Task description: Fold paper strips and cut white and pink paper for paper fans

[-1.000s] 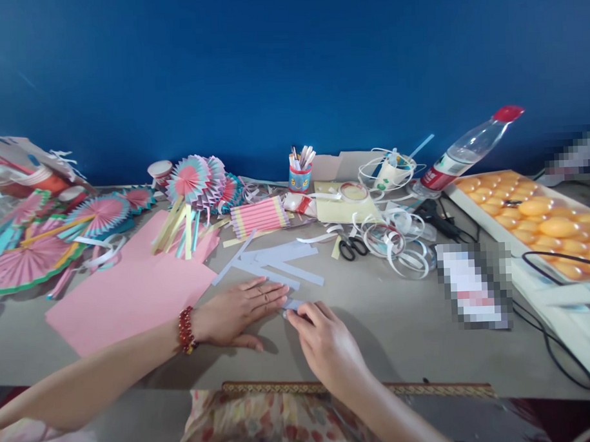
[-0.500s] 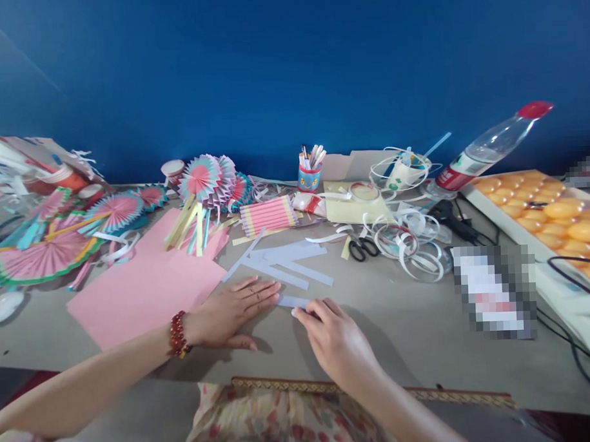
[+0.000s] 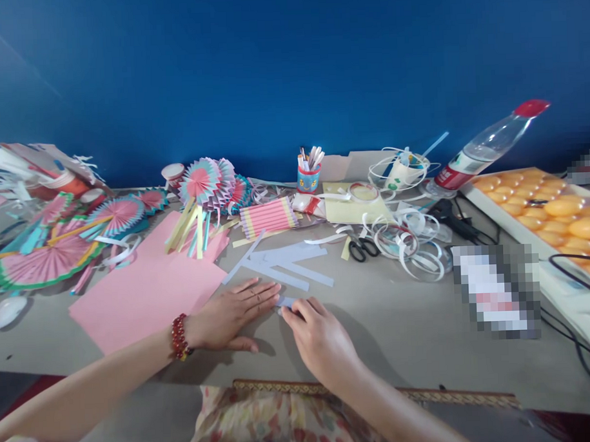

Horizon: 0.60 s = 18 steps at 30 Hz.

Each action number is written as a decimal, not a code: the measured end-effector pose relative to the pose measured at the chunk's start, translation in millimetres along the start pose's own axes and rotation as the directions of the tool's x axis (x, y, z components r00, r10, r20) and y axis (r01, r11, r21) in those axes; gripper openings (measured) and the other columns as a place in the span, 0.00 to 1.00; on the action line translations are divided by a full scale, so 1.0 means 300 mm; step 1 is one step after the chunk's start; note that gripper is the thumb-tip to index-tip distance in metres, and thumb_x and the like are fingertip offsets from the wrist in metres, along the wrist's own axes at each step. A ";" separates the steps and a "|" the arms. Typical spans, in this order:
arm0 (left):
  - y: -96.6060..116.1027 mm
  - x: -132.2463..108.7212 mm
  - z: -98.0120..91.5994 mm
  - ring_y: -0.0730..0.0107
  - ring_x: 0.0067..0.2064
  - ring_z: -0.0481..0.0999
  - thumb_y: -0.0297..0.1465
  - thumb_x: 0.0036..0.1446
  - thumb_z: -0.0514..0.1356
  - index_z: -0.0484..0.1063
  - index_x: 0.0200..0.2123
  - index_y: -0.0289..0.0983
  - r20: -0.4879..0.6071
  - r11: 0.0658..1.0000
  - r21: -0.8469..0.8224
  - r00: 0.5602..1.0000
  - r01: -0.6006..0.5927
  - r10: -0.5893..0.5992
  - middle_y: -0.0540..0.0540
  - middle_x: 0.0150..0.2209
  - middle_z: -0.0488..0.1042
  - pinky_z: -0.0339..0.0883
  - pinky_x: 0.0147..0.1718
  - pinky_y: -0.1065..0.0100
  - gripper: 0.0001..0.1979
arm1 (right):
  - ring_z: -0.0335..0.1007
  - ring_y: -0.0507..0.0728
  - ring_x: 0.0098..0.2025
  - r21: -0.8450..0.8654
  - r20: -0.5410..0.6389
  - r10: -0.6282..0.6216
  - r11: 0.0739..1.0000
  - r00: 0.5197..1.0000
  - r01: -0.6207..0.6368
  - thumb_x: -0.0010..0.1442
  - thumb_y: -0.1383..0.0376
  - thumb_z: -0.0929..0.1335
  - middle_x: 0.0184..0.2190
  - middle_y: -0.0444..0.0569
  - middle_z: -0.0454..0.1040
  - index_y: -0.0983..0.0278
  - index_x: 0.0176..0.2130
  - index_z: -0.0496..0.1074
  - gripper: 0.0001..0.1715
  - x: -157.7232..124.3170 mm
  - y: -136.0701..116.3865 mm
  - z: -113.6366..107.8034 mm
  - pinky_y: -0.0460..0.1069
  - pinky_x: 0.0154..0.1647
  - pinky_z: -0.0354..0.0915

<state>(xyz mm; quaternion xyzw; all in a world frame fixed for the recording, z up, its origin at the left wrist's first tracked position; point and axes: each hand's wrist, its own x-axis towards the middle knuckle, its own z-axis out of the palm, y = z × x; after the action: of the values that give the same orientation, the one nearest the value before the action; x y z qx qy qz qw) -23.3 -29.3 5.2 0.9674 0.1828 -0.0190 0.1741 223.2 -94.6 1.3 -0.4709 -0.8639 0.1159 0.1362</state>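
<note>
Flat on the table, palm down and fingers stretched, my left hand presses on one end of a pale lilac paper strip. My right hand is closed on the strip's other end, thumb and fingers pinched close to the left fingertips. Only a short piece of the strip shows between the hands. Just beyond them lie several more lilac paper strips, overlapping one another. A large pink paper sheet reaches under my left wrist area.
Black-handled scissors, coils of white paper strip and a glue gun lie to the right. A bottle stands behind them. Folded paper rosettes and a pen cup line the back. A pixelated item lies at right.
My right hand has slid left along the strip, closer to my left hand, and less of the strip shows between them. The left hand has stayed in place.
</note>
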 end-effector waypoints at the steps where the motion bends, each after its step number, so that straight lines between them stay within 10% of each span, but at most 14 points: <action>1: -0.003 -0.004 -0.005 0.54 0.71 0.42 0.54 0.64 0.49 0.28 0.71 0.38 -0.002 1.000 -0.013 1.000 -0.001 0.001 0.37 0.71 0.39 0.35 0.68 0.51 0.46 | 0.66 0.58 0.39 -0.003 0.004 -0.002 1.000 1.000 0.002 0.63 0.74 0.64 0.38 0.52 0.73 0.64 0.49 0.73 0.17 0.001 0.003 -0.001 0.50 0.40 0.66; 18: 0.052 -0.047 0.033 0.49 0.71 0.45 0.58 0.60 0.51 0.33 0.71 0.35 -0.067 0.971 0.087 0.974 0.223 -0.217 0.35 0.71 0.42 0.37 0.68 0.50 0.50 | 0.67 0.58 0.43 0.013 0.020 -0.102 0.995 0.995 0.101 0.63 0.76 0.62 0.39 0.51 0.73 0.62 0.50 0.73 0.20 0.030 0.074 -0.032 0.50 0.42 0.65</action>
<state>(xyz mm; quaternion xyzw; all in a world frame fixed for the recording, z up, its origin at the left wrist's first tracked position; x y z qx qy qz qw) -30.6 -51.3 2.3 0.9484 0.2928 -0.0189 0.1199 239.2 -74.5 4.2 -0.4244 -0.8873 0.1187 0.1359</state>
